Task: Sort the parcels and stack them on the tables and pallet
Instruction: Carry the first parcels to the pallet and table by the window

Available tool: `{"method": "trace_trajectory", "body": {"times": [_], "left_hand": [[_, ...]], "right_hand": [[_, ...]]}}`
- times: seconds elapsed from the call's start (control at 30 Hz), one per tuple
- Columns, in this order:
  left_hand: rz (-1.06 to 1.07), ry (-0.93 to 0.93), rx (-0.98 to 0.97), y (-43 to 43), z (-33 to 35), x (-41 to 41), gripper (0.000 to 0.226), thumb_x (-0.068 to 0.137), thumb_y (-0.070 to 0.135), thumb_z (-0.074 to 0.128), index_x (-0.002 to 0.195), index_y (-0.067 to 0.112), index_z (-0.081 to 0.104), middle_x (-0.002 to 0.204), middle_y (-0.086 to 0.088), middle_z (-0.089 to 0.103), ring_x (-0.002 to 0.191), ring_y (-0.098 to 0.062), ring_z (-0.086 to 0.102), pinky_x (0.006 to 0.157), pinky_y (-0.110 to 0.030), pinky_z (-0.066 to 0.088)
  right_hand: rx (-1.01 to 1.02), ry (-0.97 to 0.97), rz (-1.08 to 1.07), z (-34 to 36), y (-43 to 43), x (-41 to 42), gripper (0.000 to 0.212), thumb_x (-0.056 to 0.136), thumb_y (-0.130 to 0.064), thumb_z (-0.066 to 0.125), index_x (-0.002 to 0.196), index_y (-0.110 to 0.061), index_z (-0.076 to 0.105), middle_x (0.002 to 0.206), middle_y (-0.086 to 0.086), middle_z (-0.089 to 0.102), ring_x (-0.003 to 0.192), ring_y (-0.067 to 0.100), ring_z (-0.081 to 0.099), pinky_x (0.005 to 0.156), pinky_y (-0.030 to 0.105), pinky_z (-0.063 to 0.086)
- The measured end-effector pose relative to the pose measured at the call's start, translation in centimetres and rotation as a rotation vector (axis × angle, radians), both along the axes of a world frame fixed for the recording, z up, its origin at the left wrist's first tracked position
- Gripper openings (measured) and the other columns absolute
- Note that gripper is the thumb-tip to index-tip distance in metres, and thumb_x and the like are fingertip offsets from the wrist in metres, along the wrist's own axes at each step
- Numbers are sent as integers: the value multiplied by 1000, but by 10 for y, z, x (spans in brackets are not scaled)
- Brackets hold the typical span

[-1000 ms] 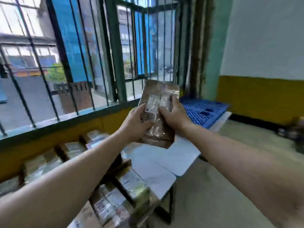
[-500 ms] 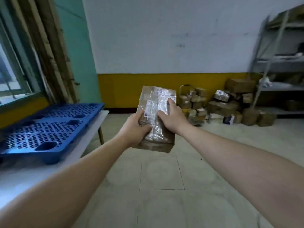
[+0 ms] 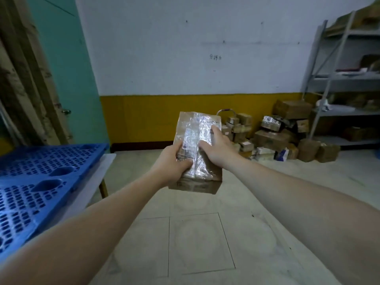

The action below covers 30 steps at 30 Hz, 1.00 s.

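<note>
While it is held up at frame center, the brown parcel (image 3: 197,124), taped over with shiny clear film and a label, stands upright in the air, clear of everything else. Its left edge is gripped by the left hand (image 3: 174,161), thumb curled over the front; the right hand (image 3: 219,149) clamps the right edge, fingers on the taped face. At frame left a blue pallet (image 3: 41,173) lies on the white surface (image 3: 102,167). Right of center, a pile of parcels (image 3: 267,138) sits on the floor (image 3: 195,243) against the wall (image 3: 185,58), just beside a grey shelf rack (image 3: 339,83).
</note>
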<state>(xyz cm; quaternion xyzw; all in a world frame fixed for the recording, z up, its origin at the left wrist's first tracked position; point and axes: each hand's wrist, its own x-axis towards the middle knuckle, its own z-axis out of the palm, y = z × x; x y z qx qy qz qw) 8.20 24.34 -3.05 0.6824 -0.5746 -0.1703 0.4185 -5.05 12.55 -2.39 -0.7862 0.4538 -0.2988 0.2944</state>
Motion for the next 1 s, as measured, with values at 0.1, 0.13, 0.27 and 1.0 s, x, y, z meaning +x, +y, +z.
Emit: {"method": "trace_trajectory", "body": {"times": [0.1, 0.13, 0.27, 1.0], "left_hand": [[3, -6, 9, -43, 10, 42, 65, 88, 22, 65, 145, 21, 33, 118, 4, 58, 98, -12, 60, 88, -31, 49], [11, -12, 17, -57, 11, 55, 69, 88, 22, 65, 147, 21, 30, 122, 2, 56, 101, -15, 59, 91, -33, 48], [14, -5, 35, -112, 11, 97, 66, 89, 23, 65, 146, 22, 32, 122, 1, 56, 101, -14, 59, 93, -35, 49], [483, -30, -7, -260, 14, 430, 54, 87, 15, 65, 125, 41, 39, 94, 19, 59, 81, 3, 61, 63, -9, 45]], "right_hand": [[-3, -23, 1, 7, -42, 40, 76, 96, -52, 50, 156, -31, 8, 161, 5, 17, 141, 34, 31, 100, 37, 32], [6, -26, 2, 7, -55, 51, 77, 96, -52, 50, 156, -31, 8, 162, 5, 16, 141, 34, 31, 101, 38, 33], [23, 3, 18, 7, -114, 96, 78, 95, -55, 50, 156, -33, 8, 161, 8, 17, 140, 36, 33, 103, 39, 35], [-12, -8, 495, 14, -304, 498, 77, 95, -50, 56, 156, -30, 14, 156, 10, 29, 138, 34, 37, 109, 39, 32]]}}
